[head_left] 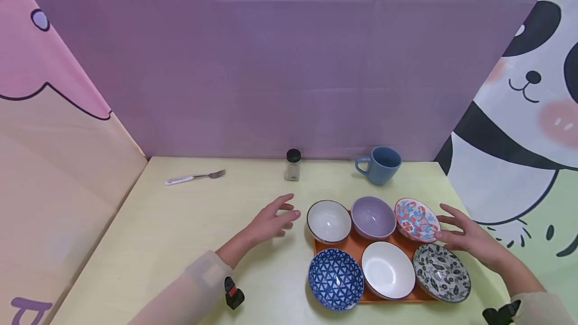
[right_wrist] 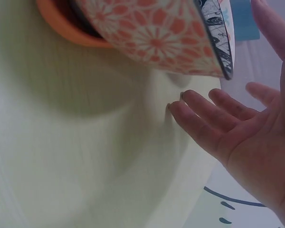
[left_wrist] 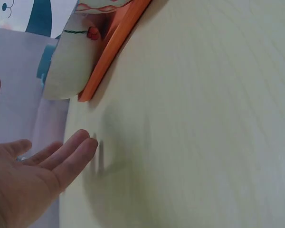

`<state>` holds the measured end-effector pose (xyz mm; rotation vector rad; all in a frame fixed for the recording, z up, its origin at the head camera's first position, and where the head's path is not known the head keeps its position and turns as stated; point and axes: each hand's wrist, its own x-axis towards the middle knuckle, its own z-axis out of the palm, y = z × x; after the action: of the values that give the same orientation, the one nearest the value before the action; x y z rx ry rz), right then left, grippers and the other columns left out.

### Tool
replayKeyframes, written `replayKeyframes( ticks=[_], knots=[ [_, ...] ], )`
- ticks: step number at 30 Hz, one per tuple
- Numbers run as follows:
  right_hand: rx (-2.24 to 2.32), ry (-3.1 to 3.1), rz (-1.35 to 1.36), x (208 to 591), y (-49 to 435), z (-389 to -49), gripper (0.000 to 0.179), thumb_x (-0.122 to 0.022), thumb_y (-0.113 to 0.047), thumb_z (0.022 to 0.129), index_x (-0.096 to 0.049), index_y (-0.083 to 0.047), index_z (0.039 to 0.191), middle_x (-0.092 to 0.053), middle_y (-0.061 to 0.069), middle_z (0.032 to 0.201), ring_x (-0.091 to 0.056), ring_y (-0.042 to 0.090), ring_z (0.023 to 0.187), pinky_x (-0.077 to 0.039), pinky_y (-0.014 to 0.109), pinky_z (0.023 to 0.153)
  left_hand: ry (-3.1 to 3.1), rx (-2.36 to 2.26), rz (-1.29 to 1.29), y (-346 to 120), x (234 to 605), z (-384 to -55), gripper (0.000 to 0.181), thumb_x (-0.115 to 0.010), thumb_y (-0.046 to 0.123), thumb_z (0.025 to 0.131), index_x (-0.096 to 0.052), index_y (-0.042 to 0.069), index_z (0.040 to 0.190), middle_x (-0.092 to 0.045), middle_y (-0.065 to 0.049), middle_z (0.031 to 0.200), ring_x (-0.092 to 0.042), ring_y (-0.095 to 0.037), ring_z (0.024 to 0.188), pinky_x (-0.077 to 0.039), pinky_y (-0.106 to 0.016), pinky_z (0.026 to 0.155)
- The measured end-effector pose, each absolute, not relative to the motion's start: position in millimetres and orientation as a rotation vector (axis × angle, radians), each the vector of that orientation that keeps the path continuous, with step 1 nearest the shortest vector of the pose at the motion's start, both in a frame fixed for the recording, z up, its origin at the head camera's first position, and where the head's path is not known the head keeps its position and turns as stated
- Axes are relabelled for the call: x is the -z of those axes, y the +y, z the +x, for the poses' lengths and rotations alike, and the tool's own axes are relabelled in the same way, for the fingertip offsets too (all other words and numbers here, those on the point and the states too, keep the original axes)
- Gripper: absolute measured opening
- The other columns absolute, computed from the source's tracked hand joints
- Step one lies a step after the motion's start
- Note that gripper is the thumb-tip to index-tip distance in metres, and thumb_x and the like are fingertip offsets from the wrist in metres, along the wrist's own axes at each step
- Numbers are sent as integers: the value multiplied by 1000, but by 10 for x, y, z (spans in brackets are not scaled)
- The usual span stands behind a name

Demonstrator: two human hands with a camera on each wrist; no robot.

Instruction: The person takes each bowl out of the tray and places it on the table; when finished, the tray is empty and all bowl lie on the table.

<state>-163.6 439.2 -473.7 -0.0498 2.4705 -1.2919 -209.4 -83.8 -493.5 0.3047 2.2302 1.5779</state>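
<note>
My left hand [head_left: 271, 220] hovers over the table, left of a white bowl with a dark rim [head_left: 329, 221], fingers spread and holding nothing. At the right, my right hand [head_left: 471, 239] is beside a red-and-blue patterned bowl [head_left: 416, 219]; whether the thumb touches its rim I cannot tell. That hand's fingers [right_wrist: 199, 123] are loosely extended in the right wrist view. An orange tray [head_left: 355, 246] bears these bowls, along with a purple bowl [head_left: 373, 217], a blue triangle-patterned bowl [head_left: 336, 280], a plain white bowl [head_left: 388, 270] and a black-and-white leaf-patterned bowl [head_left: 441, 273].
Behind the tray stands a blue mug [head_left: 384, 165], its handle to the left. A black-capped glass jar [head_left: 293, 165] is near the table's back edge. Farther left lies a fork [head_left: 195, 177] with a pale handle. A purple backdrop [head_left: 289, 64] rises behind the table.
</note>
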Motion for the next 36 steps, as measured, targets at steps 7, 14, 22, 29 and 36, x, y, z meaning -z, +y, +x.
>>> replayKeyframes(
  ticks=[7, 14, 22, 29, 36],
  knots=[
    [1317, 2443, -97, 4737, 4418, -1617, 87, -63, -24, 101, -5, -2, 163, -22, 38, 160, -47, 56, 134, -61, 36, 89, 2106, -1625, 322, -748, 4977, -2113, 77, -63, 45, 101, -28, 14, 162, -47, -23, 153, -68, -38, 114, -62, -51, 91],
    [1311, 2381, -139, 4758, 4429, -1598, 89, -65, -21, 101, -4, 1, 162, -17, 39, 162, -31, 62, 142, -57, 29, 94, 2057, -1627, 327, -695, 4996, -2093, 76, -64, 40, 101, -28, 13, 162, -47, -22, 153, -68, -37, 114, -61, -51, 91],
    [1296, 2347, -113, 4818, 4433, -1597, 89, -67, -22, 99, -8, -2, 163, -23, 36, 162, -36, 60, 141, -58, 35, 96, 1991, -1635, 350, -642, 5061, -2076, 81, -69, 35, 98, -27, 14, 163, -47, -20, 152, -69, -34, 113, -62, -50, 90],
    [1291, 2332, -83, 4856, 4445, -1580, 92, -69, -23, 98, -7, -4, 164, -34, 37, 156, -43, 55, 139, -59, 36, 95, 1982, -1606, 347, -555, 5043, -2066, 75, -71, 30, 97, -34, 14, 161, -49, -20, 149, -69, -32, 111, -63, -48, 87],
    [1325, 2307, -90, 4828, 4447, -1584, 92, -68, -21, 98, -6, -4, 164, -29, 40, 158, -51, 47, 135, -56, 29, 92, 1989, -1601, 329, -499, 5047, -2095, 66, -70, 30, 98, -42, 18, 157, -56, -18, 143, -70, -31, 109, -64, -47, 86]
  ],
)
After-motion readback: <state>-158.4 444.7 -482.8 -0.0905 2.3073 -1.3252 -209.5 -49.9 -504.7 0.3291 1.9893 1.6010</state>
